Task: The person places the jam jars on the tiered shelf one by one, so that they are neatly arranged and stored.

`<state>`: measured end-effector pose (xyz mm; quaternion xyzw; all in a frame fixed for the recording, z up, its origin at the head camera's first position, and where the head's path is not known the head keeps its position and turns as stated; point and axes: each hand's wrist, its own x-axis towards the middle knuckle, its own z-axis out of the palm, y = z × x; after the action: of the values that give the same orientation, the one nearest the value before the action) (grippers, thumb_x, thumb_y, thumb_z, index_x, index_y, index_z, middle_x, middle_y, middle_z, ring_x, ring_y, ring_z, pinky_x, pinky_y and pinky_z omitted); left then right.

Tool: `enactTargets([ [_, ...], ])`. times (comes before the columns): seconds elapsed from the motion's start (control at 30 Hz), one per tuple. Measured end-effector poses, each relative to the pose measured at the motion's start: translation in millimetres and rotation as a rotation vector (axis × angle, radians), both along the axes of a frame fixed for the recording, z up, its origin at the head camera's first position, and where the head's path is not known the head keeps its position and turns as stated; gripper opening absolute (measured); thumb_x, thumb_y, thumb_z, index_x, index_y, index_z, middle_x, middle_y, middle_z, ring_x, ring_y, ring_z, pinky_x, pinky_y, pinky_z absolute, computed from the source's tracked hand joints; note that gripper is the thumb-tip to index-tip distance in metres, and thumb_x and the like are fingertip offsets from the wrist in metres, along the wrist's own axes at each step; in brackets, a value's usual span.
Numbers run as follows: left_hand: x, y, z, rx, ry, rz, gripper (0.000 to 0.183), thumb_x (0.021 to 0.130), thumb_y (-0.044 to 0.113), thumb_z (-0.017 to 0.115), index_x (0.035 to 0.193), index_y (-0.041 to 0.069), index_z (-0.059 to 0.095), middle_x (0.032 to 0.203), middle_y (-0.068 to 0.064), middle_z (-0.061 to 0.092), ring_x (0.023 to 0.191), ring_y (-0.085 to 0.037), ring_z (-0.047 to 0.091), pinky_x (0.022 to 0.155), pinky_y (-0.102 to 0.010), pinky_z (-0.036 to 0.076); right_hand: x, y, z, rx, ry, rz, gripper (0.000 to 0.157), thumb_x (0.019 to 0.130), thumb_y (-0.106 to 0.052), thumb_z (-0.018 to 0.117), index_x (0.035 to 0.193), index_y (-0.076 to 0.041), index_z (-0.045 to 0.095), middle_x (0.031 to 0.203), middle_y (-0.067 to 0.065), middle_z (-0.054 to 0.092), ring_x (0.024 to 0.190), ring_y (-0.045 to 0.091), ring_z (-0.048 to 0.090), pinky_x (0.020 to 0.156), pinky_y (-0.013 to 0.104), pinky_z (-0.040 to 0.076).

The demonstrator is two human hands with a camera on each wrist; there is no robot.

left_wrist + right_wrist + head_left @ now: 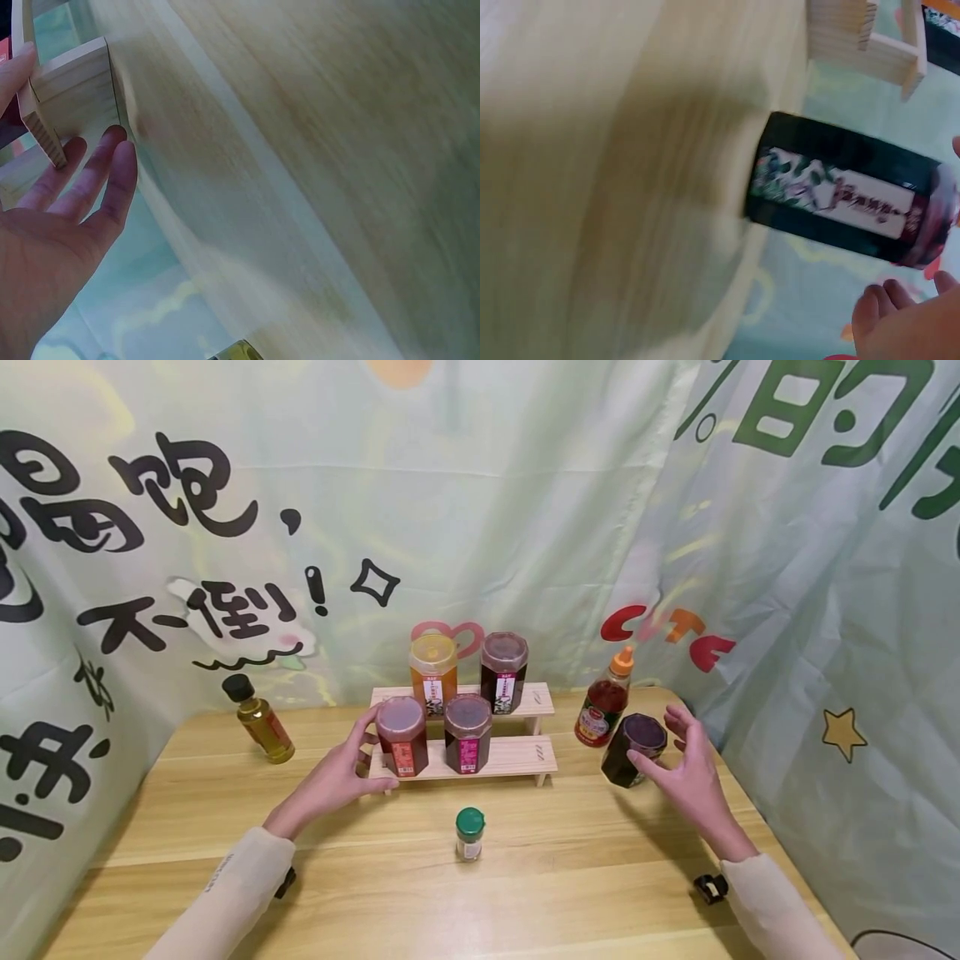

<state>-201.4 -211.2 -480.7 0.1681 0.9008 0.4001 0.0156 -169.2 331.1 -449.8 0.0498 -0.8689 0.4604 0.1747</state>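
Observation:
My left hand is at the left end of a two-step wooden rack, its fingers beside a red-brown hexagonal jar and its thumb at the front corner of the lower step. In the left wrist view those fingers extend loosely by the rack's end. Over on the right, my right hand spreads around a dark hexagonal jar, with the thumb overlapping its lid edge and the other fingers apart from it. The right wrist view shows this jar's floral label.
Another dark jar shares the lower step. An orange jar and a dark one occupy the upper step. Around the rack stand a red sauce bottle, an oil bottle and a green-capped shaker. Printed curtains border the table.

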Motion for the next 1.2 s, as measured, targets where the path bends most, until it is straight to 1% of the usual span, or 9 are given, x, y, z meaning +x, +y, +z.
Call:
enactTargets([
  [0.23,0.1,0,-2.0,-0.012,0.001,0.007,0.125,0.085,0.030,0.098,0.175,0.033,0.011,0.142,-0.021,0.060,0.107,-0.033,0.068,0.088,-0.053,0.058,-11.0,12,-14.9,0.029,-0.123,0.069,0.105,0.096,-0.017,0.088,0.172,-0.005,0.017,0.156,0.029,0.046,0.142,0.044,0.046,0.112,0.064,0.040],
  [0.3,0.4,0,-2.3,-0.013,-0.002,0.008,0.124,0.086,0.030,0.098,0.175,0.032,0.011,0.142,-0.022,0.060,0.107,-0.033,0.068,0.088,-0.053,0.058,-14.4,14,-19.6,0.037,-0.155,0.086,0.107,0.097,-0.018,0.087,0.174,-0.008,0.014,0.154,0.029,0.049,0.140,0.042,0.050,0.111,0.054,0.045],
  [0.37,0.5,1,-2.1,-0.013,-0.004,0.008,0.124,0.086,0.030,0.097,0.175,0.032,0.011,0.143,-0.022,0.060,0.108,-0.034,0.068,0.088,-0.054,0.058,-17.3,16,-23.5,0.033,-0.167,0.106,0.107,0.097,-0.017,0.087,0.174,-0.009,0.013,0.154,0.030,0.048,0.138,0.043,0.051,0.108,0.035,0.047],
  [0.47,0.5,1,-1.5,-0.008,-0.007,0.006,0.124,0.087,0.030,0.097,0.175,0.033,0.011,0.143,-0.021,0.059,0.109,-0.034,0.068,0.089,-0.054,0.058,-20.1,17,-27.2,0.023,-0.167,0.129,0.104,0.096,-0.014,0.087,0.173,-0.007,0.017,0.157,0.030,0.046,0.137,0.042,0.052,0.097,0.014,0.041],
  [0.53,0.5,0,-1.4,-0.008,-0.009,0.005,0.124,0.086,0.030,0.097,0.175,0.034,0.011,0.144,-0.021,0.059,0.110,-0.034,0.068,0.090,-0.054,0.058,-21.1,16,-28.4,0.015,-0.162,0.147,0.102,0.095,-0.009,0.086,0.171,-0.005,0.019,0.157,0.030,0.045,0.136,0.042,0.051,0.094,0.008,0.038],
  [0.77,1.0,-2,-2.4,-0.009,-0.011,0.006,0.125,0.086,0.035,0.098,0.175,0.035,0.011,0.144,-0.022,0.059,0.110,-0.034,0.068,0.089,-0.054,0.058,-21.3,15,-27.0,0.010,-0.168,0.176,0.098,0.095,-0.005,0.084,0.171,-0.004,0.022,0.156,0.028,0.047,0.135,0.036,0.052,0.095,0.008,0.040],
  [1.0,0.0,-1,-0.5,-0.005,-0.004,0.001,0.124,0.086,0.032,0.098,0.175,0.036,0.011,0.143,-0.020,0.059,0.107,-0.031,0.068,0.086,-0.050,0.058,-18.0,12,-27.4,-0.036,-0.117,0.192,0.093,0.095,-0.001,0.084,0.168,-0.005,0.028,0.151,0.027,0.051,0.119,0.001,0.055,0.091,0.011,0.049],
  [1.1,0.1,0,0.3,-0.005,-0.002,-0.002,0.124,0.086,0.029,0.097,0.175,0.036,0.011,0.143,-0.022,0.059,0.109,-0.033,0.068,0.088,-0.052,0.058,-16.3,10,-28.5,-0.041,-0.104,0.174,0.092,0.094,-0.001,0.085,0.168,-0.005,0.030,0.149,0.028,0.053,0.115,-0.004,0.055,0.089,0.012,0.051],
  [1.2,0.6,1,0.5,-0.004,-0.005,-0.003,0.124,0.087,0.028,0.097,0.175,0.036,0.011,0.144,-0.023,0.059,0.110,-0.036,0.068,0.090,-0.055,0.058,-14.8,9,-28.9,-0.031,-0.103,0.144,0.092,0.094,-0.003,0.087,0.168,-0.007,0.032,0.148,0.026,0.054,0.114,-0.005,0.056,0.088,0.012,0.051],
])
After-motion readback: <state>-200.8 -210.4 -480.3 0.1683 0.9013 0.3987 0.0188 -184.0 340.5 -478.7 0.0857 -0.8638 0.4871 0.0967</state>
